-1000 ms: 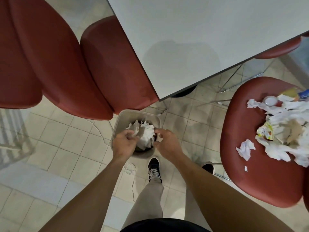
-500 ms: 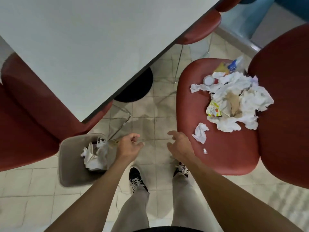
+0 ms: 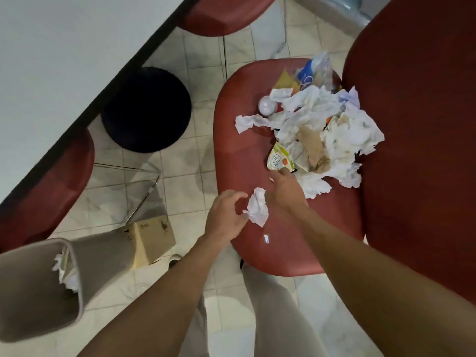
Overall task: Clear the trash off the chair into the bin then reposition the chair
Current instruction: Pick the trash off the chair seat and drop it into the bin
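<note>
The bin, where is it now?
The bin stands on the floor at lower left, beside a cardboard box, left of the chair.

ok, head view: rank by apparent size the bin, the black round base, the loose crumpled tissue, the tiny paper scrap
1. bin, though nearness inflates it
2. black round base
3. crumpled tissue
4. paper scrap

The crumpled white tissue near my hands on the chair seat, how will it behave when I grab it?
The crumpled tissue looks thin and creased, so it probably weighs almost nothing and squashes floppily. The left hand already touches its edge; a light pinch should do. Bits may tear off, like the scrap lying nearby.
</note>
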Tool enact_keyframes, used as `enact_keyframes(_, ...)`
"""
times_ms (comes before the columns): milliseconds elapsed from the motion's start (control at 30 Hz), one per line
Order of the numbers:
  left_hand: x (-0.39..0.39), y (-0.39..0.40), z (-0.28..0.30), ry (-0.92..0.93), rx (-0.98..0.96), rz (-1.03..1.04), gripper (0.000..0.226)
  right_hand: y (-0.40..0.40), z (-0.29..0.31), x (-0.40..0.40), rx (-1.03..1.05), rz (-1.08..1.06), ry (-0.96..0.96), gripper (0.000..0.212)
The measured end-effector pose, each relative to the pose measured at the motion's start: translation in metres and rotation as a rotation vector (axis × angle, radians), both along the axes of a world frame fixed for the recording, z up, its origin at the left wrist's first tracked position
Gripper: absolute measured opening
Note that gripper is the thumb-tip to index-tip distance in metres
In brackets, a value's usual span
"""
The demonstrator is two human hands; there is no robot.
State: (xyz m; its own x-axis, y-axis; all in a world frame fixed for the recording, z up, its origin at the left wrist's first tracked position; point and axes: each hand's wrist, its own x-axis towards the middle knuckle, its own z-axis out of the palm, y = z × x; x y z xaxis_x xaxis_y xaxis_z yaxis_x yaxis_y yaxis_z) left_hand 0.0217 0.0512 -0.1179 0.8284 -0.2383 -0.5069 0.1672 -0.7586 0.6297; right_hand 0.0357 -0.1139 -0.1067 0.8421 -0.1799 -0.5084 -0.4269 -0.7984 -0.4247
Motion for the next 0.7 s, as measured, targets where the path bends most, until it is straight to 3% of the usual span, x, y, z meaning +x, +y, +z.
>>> enact_keyframes(267,0.014,-0.050,-0.046,-0.002,0.146,-0.321,0.068,-0.045,-0.043,0.038,-0.161,0.269,0.014,0.059)
enact_keyframes(433,0.008,-0.059,-0.063,0.007,0.293,-0.544,0.079,-0.056,-0.069,0.044,-0.196,0.327,-0.006,0.062)
enact_keyframes(600,0.005,-0.062,-0.073,-0.007,0.147,-0.341,0.041,-0.061,-0.079,0.048,-0.242,0.343,-0.007,0.057)
enact_keyframes(700,0.006,-0.064,-0.074,0.016,0.138,-0.241,0.034,-0.063,-0.081,0.049,-0.238,0.320,-0.044,0.047)
